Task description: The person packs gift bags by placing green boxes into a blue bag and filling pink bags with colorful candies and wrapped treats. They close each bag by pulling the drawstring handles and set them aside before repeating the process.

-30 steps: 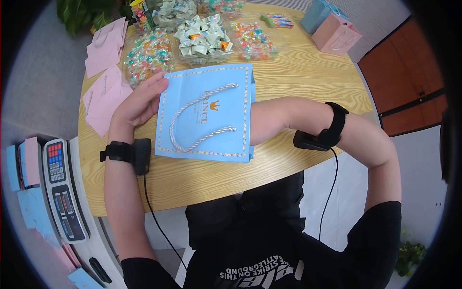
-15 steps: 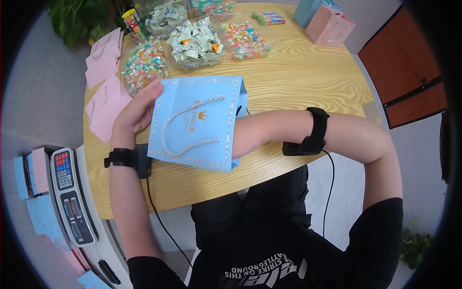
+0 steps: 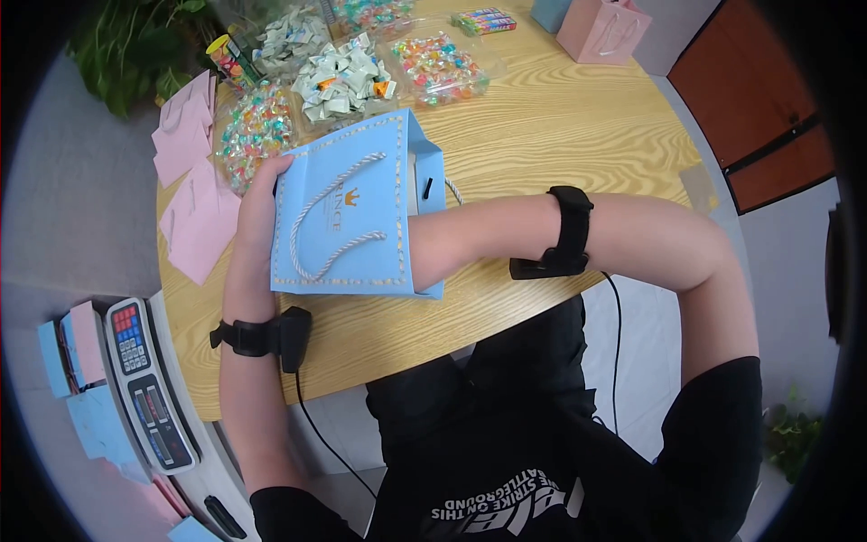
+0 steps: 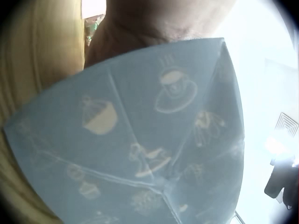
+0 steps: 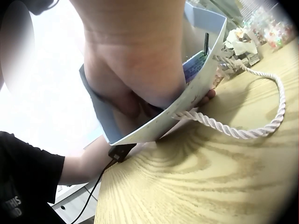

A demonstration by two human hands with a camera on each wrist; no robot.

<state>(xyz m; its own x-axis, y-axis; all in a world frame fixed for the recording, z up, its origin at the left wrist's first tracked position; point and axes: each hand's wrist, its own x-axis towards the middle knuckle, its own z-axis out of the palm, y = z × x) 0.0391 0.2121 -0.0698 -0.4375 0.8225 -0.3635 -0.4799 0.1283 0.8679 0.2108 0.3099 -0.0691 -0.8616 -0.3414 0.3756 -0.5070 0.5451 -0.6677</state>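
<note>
A light blue paper gift bag (image 3: 348, 212) with a gold crown print lies tipped over, its mouth facing right. My left hand (image 3: 259, 203) holds it at the bottom end, thumb at the upper corner; fingertips (image 5: 205, 98) show beneath the bag in the right wrist view. The bag's base (image 4: 140, 126), printed with pale drawings, fills the left wrist view. My right hand (image 5: 133, 79) reaches through the mouth, its fingers hidden inside. A small black strip (image 3: 427, 188) and a blue-purple printed piece (image 5: 194, 69) show inside the mouth. White rope handles (image 3: 312, 226) hang over the front.
Clear boxes of wrapped candies (image 3: 257, 131) and white packets (image 3: 339, 86) stand at the back. Flat pink bags (image 3: 199, 217) lie left, and a pink bag (image 3: 603, 34) stands at the far right. A scale (image 3: 149, 384) sits beside the table (image 3: 578, 117).
The bag has shifted left in view and turned, so more of its mouth shows. My right forearm has moved left with it, the hand still inside. My left hand has kept its hold.
</note>
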